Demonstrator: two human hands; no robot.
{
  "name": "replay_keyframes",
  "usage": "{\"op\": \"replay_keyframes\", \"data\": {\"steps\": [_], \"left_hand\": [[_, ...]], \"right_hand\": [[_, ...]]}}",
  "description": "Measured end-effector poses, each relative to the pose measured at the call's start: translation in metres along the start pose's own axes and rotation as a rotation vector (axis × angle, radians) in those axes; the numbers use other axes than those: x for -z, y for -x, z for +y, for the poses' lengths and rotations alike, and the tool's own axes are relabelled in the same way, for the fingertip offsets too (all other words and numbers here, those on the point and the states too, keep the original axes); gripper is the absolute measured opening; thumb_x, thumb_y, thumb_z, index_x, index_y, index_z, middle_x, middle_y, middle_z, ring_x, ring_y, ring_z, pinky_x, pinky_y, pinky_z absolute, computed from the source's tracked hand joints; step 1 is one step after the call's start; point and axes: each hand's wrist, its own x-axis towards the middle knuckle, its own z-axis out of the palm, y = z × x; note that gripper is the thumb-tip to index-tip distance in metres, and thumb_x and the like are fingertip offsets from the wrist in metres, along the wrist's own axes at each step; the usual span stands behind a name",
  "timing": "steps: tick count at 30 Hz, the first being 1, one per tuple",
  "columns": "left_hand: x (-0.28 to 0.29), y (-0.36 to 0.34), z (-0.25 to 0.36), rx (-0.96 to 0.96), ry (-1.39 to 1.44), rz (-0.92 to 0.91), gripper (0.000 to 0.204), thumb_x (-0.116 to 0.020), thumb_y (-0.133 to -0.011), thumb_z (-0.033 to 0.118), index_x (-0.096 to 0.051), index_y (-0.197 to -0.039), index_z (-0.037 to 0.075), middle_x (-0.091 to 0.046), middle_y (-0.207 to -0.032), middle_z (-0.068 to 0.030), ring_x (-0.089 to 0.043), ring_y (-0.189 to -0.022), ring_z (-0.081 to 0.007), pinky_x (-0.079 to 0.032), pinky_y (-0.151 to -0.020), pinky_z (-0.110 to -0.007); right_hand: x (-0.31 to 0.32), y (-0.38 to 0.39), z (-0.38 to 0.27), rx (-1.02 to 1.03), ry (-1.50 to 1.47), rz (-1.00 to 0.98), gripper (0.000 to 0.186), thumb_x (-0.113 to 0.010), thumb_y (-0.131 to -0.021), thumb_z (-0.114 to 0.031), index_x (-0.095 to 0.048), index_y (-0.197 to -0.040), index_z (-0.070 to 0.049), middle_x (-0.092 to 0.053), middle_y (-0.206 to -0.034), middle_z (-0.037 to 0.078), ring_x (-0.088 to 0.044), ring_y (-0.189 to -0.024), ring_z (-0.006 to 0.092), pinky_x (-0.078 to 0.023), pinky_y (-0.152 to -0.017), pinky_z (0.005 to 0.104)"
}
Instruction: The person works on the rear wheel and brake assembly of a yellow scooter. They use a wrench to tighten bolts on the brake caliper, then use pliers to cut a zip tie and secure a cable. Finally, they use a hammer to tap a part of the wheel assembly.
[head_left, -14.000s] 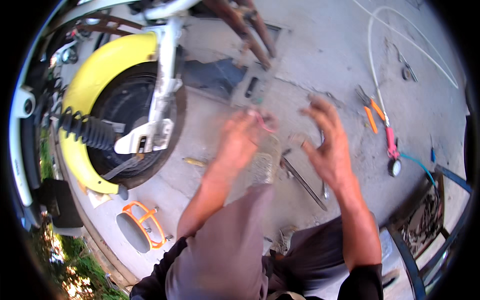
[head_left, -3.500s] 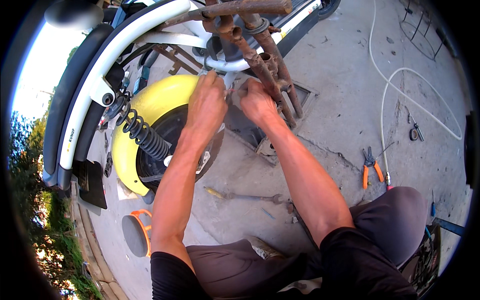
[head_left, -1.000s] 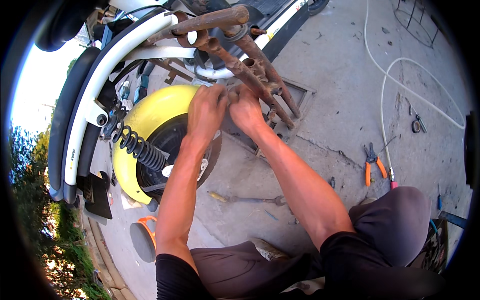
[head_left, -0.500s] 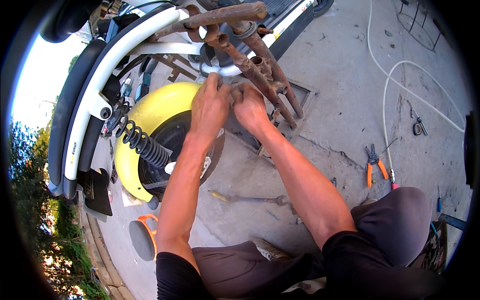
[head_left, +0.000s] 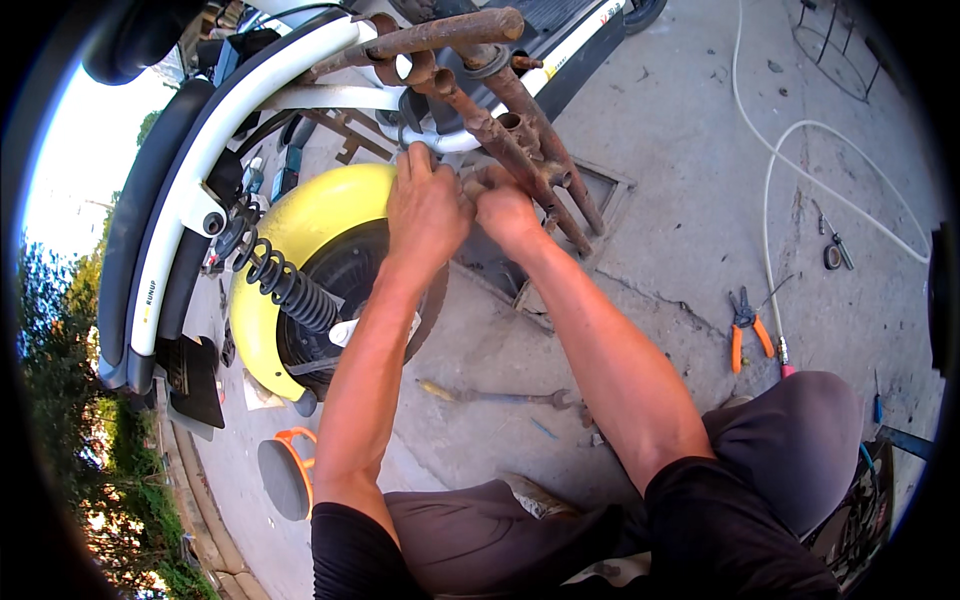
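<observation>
Up close — both hands' fingers, left hand and right hand, curled on the rough rusty tubular frame.

Small dark label on scooter's white panel.

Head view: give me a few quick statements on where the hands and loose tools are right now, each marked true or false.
1. Both hands, left hand and right hand, are up at the rusty frame. True.
2. The orange-handled pliers are in the right hand. False: they lie on the concrete to the right.
3. A wrench lies on the ground between the forearms. True.
4. The fender over the wheel is red. False: it is yellow.
5. The white hose lies on the ground. True.
</observation>
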Motion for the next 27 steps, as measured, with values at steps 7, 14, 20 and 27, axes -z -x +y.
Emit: {"op": "replay_keyframes", "data": {"steps": [7, 14, 20, 27], "left_hand": [[-0.015, 0.0, -0.009, -0.006, 0.004, 0.062, 0.02, -0.081, -0.073, 0.002, -0.066, -0.084, -0.003, -0.053, -0.11, -0.0213, -0.058, -0.105, -0.0416, -0.05, -0.088, -0.05], [-0.017, 0.004, -0.011, -0.045, 0.119, 0.108, 0.016, -0.076, -0.078, 0.005, -0.071, -0.09, -0.006, -0.054, -0.109, -0.0199, -0.057, -0.106, -0.0395, -0.05, -0.089, -0.049], [-0.016, 0.005, -0.012, -0.036, 0.126, 0.109, 0.017, -0.079, -0.078, 0.004, -0.068, -0.089, -0.003, -0.055, -0.112, -0.0216, -0.058, -0.106, -0.0423, -0.049, -0.089, -0.05], [-0.009, -0.001, -0.003, -0.01, 0.029, 0.02, 0.013, -0.072, -0.078, 0.002, -0.069, -0.087, -0.007, -0.055, -0.112, -0.0236, -0.056, -0.105, -0.0432, -0.047, -0.089, -0.053]], "right_hand": [[0.004, 0.0, -0.004, -0.083, -0.006, -0.041, 0.019, -0.063, -0.097, -0.018, -0.071, -0.105, -0.003, -0.072, -0.104, 0.011, -0.066, -0.101, 0.0241, -0.049, -0.094, 0.039], [0.006, -0.016, 0.006, -0.193, 0.035, -0.105, 0.028, -0.058, -0.104, -0.022, -0.071, -0.12, -0.003, -0.069, -0.116, 0.012, -0.059, -0.114, 0.0225, -0.044, -0.103, 0.0414], [0.006, -0.013, 0.004, -0.144, 0.028, -0.127, 0.026, -0.057, -0.103, -0.02, -0.071, -0.117, -0.002, -0.069, -0.113, 0.01, -0.058, -0.11, 0.0207, -0.045, -0.1, 0.0403], [0.012, -0.002, -0.01, -0.036, 0.066, -0.138, 0.031, -0.058, -0.101, -0.023, -0.069, -0.115, 0.002, -0.068, -0.111, 0.014, -0.06, -0.107, 0.0235, -0.047, -0.097, 0.0404]]}}
